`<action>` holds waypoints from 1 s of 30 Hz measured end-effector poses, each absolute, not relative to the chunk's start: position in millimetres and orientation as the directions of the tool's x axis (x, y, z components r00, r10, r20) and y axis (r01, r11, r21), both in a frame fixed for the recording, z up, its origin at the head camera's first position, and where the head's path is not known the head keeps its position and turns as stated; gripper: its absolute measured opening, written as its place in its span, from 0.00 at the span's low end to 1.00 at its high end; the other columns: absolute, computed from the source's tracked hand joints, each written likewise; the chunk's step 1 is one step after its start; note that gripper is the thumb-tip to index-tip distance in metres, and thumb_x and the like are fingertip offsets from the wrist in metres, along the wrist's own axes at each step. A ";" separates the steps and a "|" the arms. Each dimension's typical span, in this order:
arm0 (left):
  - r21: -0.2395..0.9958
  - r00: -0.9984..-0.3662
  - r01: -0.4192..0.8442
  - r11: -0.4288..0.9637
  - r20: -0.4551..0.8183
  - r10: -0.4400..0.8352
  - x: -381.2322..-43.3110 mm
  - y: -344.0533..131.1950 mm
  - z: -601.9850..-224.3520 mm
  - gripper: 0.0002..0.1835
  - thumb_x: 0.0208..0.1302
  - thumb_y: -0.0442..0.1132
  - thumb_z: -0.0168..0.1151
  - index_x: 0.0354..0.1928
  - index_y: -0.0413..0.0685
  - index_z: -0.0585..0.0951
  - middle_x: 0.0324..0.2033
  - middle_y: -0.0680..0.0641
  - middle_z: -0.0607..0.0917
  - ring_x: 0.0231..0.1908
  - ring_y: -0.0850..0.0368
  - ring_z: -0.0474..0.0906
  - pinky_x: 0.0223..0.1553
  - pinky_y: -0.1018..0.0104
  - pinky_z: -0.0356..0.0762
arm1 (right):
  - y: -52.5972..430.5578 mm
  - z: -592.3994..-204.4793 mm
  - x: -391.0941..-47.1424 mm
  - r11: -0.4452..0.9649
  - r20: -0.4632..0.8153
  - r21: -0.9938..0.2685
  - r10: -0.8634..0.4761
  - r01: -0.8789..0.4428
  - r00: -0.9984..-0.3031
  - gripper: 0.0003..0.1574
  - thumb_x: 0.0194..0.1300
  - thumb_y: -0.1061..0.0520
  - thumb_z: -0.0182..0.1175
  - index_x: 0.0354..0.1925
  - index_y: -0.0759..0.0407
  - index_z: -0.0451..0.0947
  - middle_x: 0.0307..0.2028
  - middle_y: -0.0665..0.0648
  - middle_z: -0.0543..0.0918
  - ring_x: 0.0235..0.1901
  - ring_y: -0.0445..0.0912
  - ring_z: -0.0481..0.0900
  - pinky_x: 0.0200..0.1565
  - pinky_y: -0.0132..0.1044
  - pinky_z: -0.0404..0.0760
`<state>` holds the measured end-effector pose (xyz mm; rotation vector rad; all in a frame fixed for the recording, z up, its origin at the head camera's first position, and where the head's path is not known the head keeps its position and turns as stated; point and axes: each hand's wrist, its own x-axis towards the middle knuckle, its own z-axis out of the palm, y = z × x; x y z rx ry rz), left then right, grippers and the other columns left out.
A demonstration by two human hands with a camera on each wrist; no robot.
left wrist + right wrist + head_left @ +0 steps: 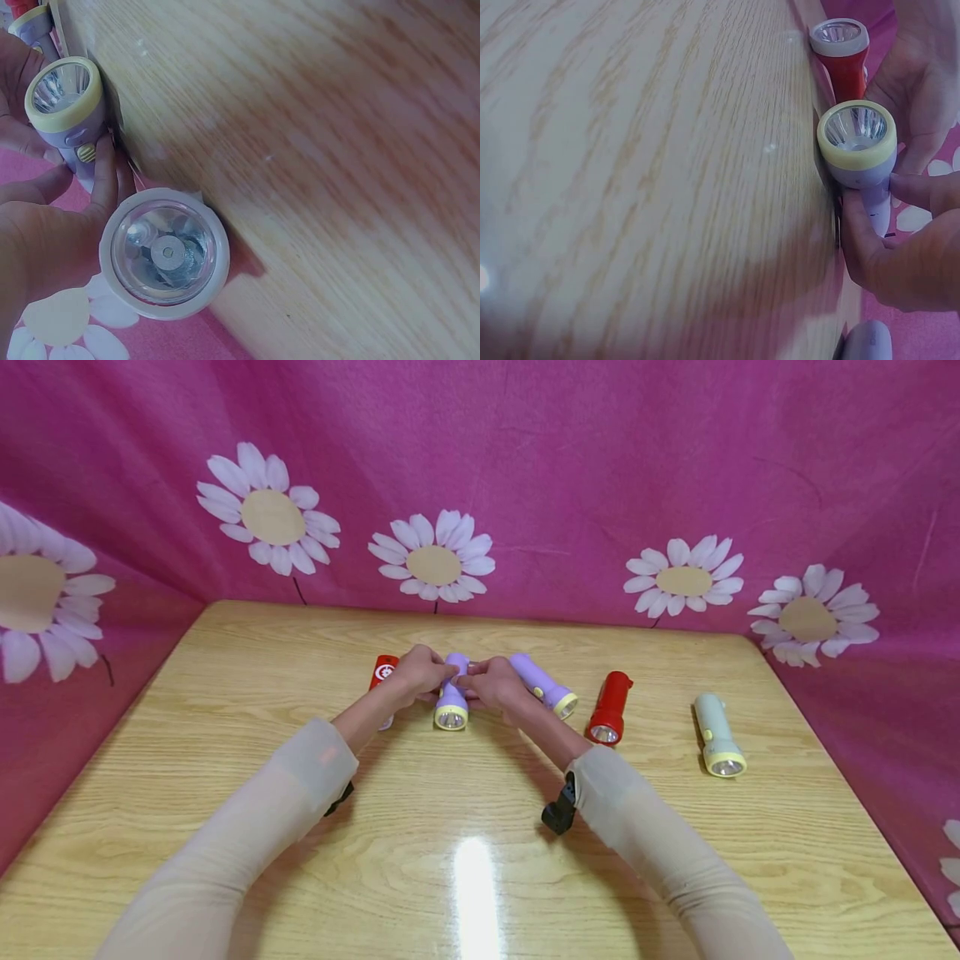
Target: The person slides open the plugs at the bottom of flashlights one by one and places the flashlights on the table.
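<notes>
A lilac flashlight (452,695) with a pale yellow rim lies on the table, its lens toward me. My left hand (423,673) holds it from the left, thumb and fingers around its body below the head in the left wrist view. From the other side, my right hand (491,682) pinches the same flashlight (857,139) between thumb and finger. Just left of my left hand is a red flashlight (385,669) with a white rim, partly hidden by that hand. Right of my right hand lies a second lilac flashlight (542,683), tilted diagonally.
Farther right lie a red flashlight (611,706) and a pale green flashlight (718,735) with a yellow rim. They share the wooden table (420,827). A pink cloth (540,485) with white flowers hangs behind the table and along its sides.
</notes>
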<state>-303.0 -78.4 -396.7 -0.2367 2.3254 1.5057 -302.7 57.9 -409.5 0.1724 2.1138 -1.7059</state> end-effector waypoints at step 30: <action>0.821 -0.938 -0.300 0.486 -0.346 0.006 -303.1 -73.7 -396.9 0.14 0.59 0.40 0.62 0.39 0.33 0.77 0.39 0.39 0.78 0.34 0.50 0.80 0.33 0.62 0.81 | 61.4 -407.8 -303.5 0.245 -0.408 -0.901 -0.199 0.358 -0.891 0.18 0.63 0.65 0.56 0.50 0.72 0.67 0.46 0.68 0.76 0.45 0.54 0.78 0.40 0.37 0.80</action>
